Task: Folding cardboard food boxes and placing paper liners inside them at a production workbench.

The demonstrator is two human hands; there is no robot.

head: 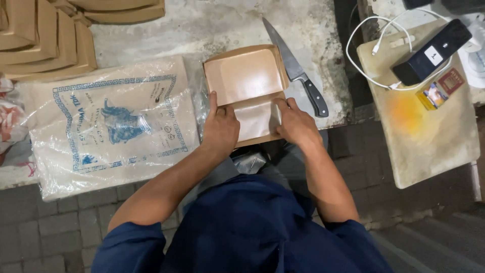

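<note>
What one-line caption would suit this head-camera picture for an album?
Both hands, left and right, press a brown paper box flat on the table, knife beside it.

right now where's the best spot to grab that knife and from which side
Take the knife by its black handle, coming from the near right. It lies flat on the counter with the blade pointing away up-left and its edge close against the brown box, so the handle is the free, safe end. The right hand sits just below it.
</note>
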